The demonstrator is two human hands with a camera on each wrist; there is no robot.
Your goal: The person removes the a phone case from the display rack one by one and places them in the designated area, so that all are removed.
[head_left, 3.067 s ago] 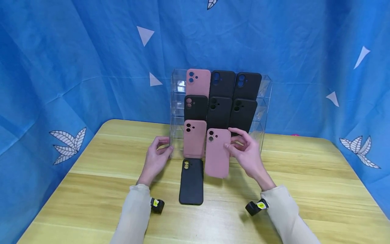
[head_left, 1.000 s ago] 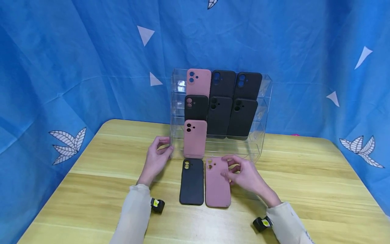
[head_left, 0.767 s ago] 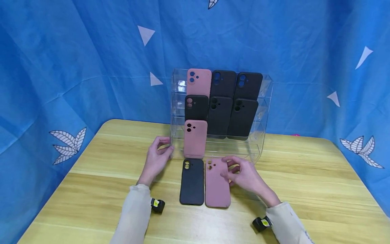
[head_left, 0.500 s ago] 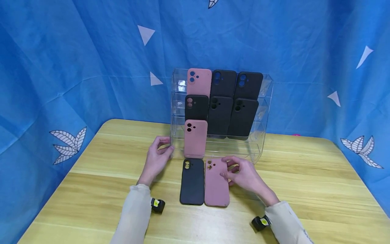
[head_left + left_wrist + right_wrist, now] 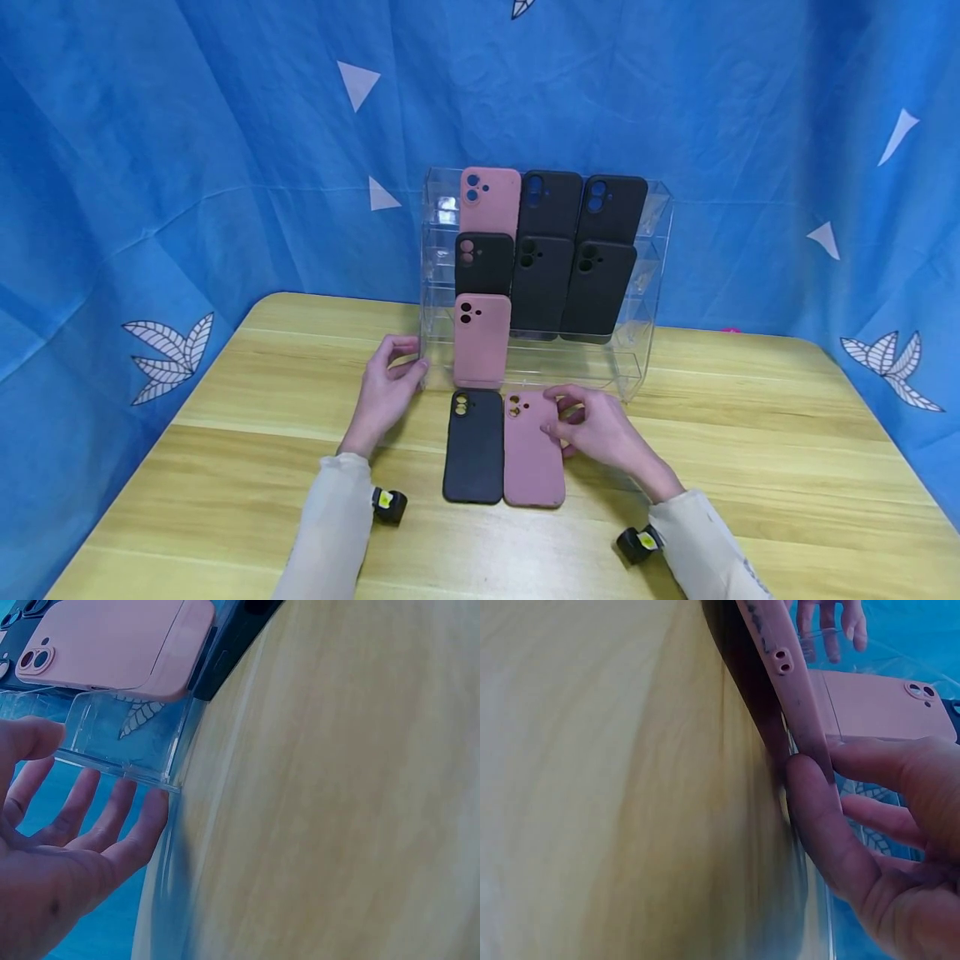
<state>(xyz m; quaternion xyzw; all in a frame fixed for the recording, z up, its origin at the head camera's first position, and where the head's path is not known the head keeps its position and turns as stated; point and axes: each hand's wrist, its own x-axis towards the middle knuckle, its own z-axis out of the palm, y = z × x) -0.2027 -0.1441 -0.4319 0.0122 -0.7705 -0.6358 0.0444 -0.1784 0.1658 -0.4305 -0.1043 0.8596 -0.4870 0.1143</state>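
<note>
A pink phone case point(image 5: 532, 454) lies flat on the wooden table point(image 5: 225, 467), pressed against the right side of a black case point(image 5: 472, 450). My right hand point(image 5: 572, 417) pinches the pink case's upper right edge. In the right wrist view, the thumb point(image 5: 817, 817) presses on the rim of that case point(image 5: 784, 667). My left hand point(image 5: 401, 373) touches the left lower corner of the clear acrylic rack point(image 5: 637, 367). The left wrist view shows its straight fingers point(image 5: 112, 825) against the rack's edge point(image 5: 127, 750).
The rack holds several upright cases: a pink one point(image 5: 480, 337) on the lowest tier at left, a pink one point(image 5: 489, 200) at top left, and black ones point(image 5: 596, 287) elsewhere. Blue cloth point(image 5: 187, 167) hangs behind and beside the table.
Three seconds ago my right hand held the pink case up before the rack; now it lies on the table. Over the last second it slid slightly left against the black case. The left hand stayed put.
</note>
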